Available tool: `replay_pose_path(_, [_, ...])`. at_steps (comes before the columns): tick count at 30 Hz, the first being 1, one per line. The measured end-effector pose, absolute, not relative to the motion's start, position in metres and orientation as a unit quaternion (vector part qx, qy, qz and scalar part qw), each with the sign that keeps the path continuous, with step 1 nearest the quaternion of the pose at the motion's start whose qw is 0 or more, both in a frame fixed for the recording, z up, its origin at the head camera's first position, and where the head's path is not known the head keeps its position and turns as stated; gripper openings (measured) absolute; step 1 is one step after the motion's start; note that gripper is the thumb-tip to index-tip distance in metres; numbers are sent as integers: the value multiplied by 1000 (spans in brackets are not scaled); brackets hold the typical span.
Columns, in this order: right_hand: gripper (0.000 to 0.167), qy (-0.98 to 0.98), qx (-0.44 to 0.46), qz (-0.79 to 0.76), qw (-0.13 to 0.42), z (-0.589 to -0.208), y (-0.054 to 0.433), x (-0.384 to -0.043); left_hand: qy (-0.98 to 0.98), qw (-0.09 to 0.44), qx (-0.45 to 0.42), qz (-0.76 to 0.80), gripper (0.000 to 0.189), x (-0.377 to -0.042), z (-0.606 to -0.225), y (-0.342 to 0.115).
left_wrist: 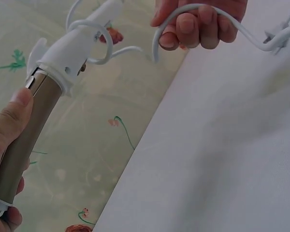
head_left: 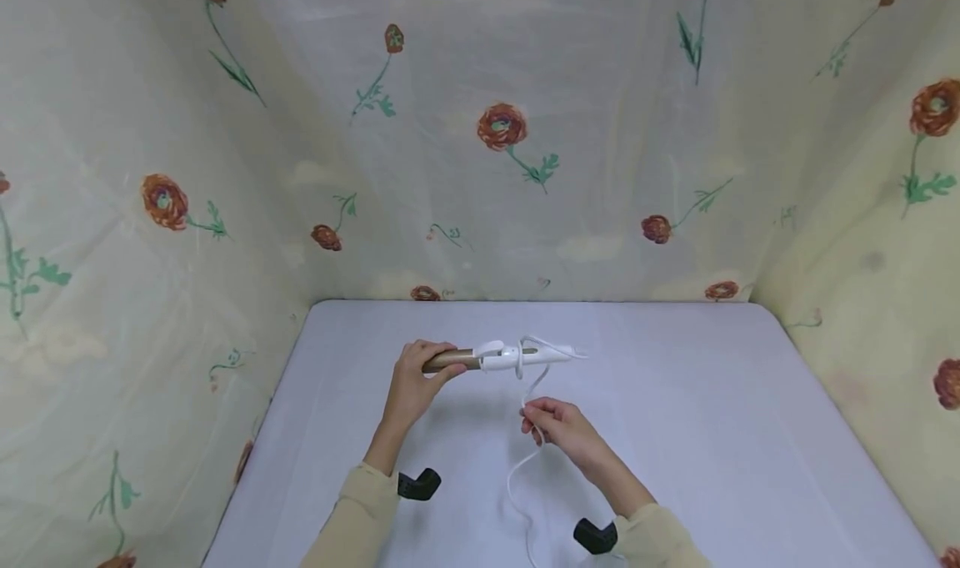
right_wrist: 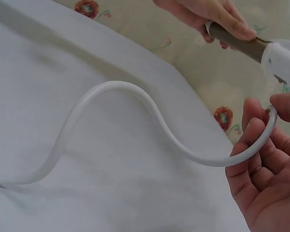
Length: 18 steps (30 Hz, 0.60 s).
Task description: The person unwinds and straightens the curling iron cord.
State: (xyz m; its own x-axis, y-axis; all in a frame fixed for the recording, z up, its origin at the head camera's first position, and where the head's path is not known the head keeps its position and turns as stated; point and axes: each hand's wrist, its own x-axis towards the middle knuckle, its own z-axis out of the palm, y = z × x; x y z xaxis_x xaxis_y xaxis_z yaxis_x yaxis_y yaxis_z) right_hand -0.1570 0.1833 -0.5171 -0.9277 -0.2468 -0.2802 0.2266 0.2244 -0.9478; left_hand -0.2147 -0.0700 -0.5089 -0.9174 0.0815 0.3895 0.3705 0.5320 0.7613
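Observation:
A curling iron (head_left: 506, 358) with a brown-gold barrel and white handle is held level above the table, the handle pointing right. My left hand (head_left: 411, 384) grips it by the barrel (left_wrist: 37, 113), thumb along one side. The white cord (right_wrist: 117, 86) loops around the handle (left_wrist: 70, 53) in the left wrist view. Below and right of the handle, my right hand (head_left: 564, 428) pinches this cord between thumb and fingertips. From there the cord hangs in a wavy line toward the table's near edge.
The table (head_left: 712, 401) has a white surface with rounded far corners. Cloth printed with red flowers (head_left: 502, 126) hangs along its back and sides. Each wrist carries a black device, one at the left sleeve (head_left: 418, 485) and one at the right (head_left: 595, 536).

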Motion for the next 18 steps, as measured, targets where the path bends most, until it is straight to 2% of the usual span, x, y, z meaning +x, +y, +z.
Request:
replay_pose_path(9, [40,775,-10,-604,188,-528,194,-182,-859,145,-136,-472,41,-215,-510,-75])
replay_pose_path(18, [37,797,-27,-581,165,-528,219,-200,-860,121,-135,-477,39,-214,-513,-77])
